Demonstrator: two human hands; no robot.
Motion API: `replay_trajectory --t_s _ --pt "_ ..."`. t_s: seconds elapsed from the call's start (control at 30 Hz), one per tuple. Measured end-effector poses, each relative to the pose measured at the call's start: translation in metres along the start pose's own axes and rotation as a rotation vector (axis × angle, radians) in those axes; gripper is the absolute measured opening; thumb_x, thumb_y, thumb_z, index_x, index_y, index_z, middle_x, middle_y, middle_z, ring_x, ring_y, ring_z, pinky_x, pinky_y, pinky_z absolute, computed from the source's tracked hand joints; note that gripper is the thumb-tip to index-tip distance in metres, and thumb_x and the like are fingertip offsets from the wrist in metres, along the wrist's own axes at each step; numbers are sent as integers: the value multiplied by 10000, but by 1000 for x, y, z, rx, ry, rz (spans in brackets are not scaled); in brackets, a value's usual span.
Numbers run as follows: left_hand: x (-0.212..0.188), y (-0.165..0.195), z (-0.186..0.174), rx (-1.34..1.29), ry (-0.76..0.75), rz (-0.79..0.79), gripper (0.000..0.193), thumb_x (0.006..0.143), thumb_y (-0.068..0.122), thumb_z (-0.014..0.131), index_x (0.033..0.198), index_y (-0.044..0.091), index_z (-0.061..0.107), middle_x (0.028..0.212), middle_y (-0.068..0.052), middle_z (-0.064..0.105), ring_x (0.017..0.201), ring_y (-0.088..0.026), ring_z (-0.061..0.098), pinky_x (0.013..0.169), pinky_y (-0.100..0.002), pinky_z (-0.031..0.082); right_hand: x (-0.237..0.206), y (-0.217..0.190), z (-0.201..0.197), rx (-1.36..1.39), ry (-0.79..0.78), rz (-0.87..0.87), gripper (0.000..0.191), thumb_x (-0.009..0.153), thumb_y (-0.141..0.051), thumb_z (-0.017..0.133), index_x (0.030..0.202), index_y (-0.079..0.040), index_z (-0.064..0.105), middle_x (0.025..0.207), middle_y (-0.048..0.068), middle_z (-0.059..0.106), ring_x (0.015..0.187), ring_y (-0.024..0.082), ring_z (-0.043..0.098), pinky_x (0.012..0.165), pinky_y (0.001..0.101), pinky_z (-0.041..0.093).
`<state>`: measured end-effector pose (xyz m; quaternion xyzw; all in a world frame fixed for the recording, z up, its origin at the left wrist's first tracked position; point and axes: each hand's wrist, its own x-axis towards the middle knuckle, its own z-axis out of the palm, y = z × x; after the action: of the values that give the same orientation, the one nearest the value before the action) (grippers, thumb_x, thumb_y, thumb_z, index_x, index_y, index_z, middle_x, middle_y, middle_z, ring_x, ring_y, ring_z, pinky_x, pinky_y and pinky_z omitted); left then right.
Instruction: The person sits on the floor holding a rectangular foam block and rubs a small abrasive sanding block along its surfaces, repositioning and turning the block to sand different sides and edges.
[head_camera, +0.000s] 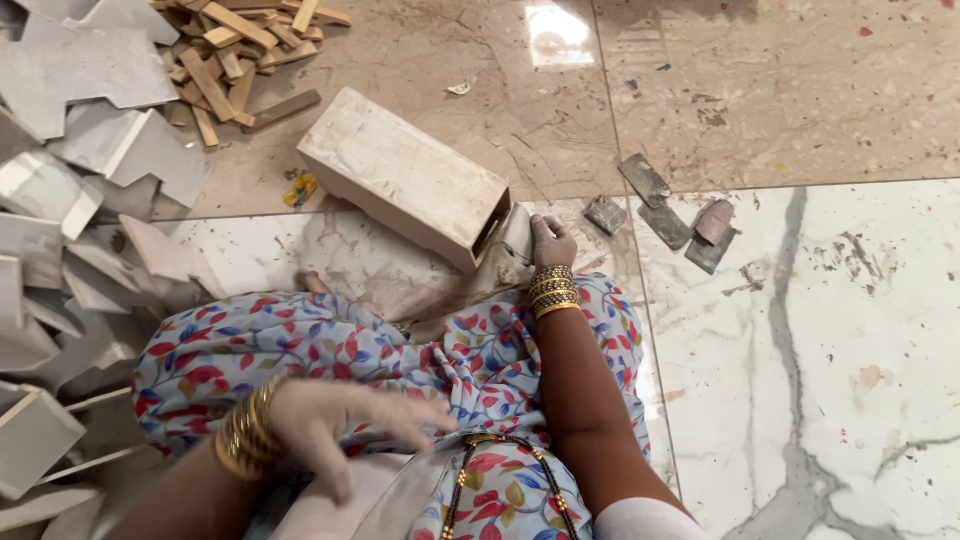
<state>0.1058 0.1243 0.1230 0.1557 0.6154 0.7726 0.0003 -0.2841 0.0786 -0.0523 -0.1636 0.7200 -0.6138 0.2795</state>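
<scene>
Box (400, 175): long rectangular hollow block, pale dusty wood or board, matte, chalky smears. It lies on the floor just above centre. Long axis runs from 10 o'clock to 4 o'clock; the open end faces 4 o'clock, toward the right hand.
Right hand (550, 240): dust-whitened, at the box's open end, pressing a small pale piece (515, 240) against the floor; fingers curled down, grip itself cannot be told. Stack of gold bangles (553, 290) on the wrist.
Left hand (345, 420): at 7 o'clock, open, fingers spread and blurred, holding nothing, hovering over the lap. Gold bangles on this wrist too.
Lap: floral cloth (300, 350), white ground with red, blue and orange leaves, soft and creased, between the two arms.
Floor (820, 400): glossy stone slabs; beige polished marble at 12 o'clock, white marble with grey veins at 3 to 5 o'clock, speckled with stains and dust.
Offcuts (90, 250): heap of flat grey-white board pieces, angular and notched, along the 9 o'clock edge.
Sticks (235, 55): loose pile of short tan wooden strips at 11 o'clock, well apart from the box.
Scraps (670, 215): several small dark grey flat pieces, worn, at 2 o'clock, near the right hand but not touching it.
Yellow bit (300, 190): small crumpled wrapper-like scrap just beside the box's left side.
</scene>
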Motion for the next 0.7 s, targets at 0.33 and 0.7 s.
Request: replay_trajectory --t_s 0.33,0.7 --pt "-29 0 5 -208 114 213 160 978 193 780 948 40 743 1058 -92 781 1249 -330 690 1353 -525 195 -17 -3 6 -349 -406 158 418 868 -300 834 1079 41 716 921 111 763 750 174 735 610 269 614" --pt "64 -110 -162 455 1664 -4 804 875 439 829 1401 -49 465 1277 -262 629 1144 -326 623 943 -378 513 -43 17 46 -325 -429 -17 310 932 -165 733 1150 -22 565 1023 135 687 843 291 729 660 443 651"
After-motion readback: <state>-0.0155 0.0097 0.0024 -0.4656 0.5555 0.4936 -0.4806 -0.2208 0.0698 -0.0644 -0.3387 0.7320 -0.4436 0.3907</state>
